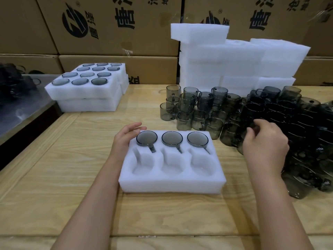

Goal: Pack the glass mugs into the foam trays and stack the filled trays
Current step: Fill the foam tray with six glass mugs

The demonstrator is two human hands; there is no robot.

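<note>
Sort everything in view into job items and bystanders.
Job: half-filled foam tray, loose glass mugs, stacked filled trays, empty foam trays.
Lying about: cardboard boxes, metal counter, blurred dark objects on it.

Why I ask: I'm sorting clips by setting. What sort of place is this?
Probably a warehouse packing station: printed cardboard cartons stacked behind, white foam trays piled on the wooden table, and dozens of loose smoky glass mugs beside a half-filled tray.

smoky grey glass mugs point(187, 102), plain white foam trays point(172, 179), light wood-grain desk point(72, 177), brown cartons point(108, 24) with black print behind.
</note>
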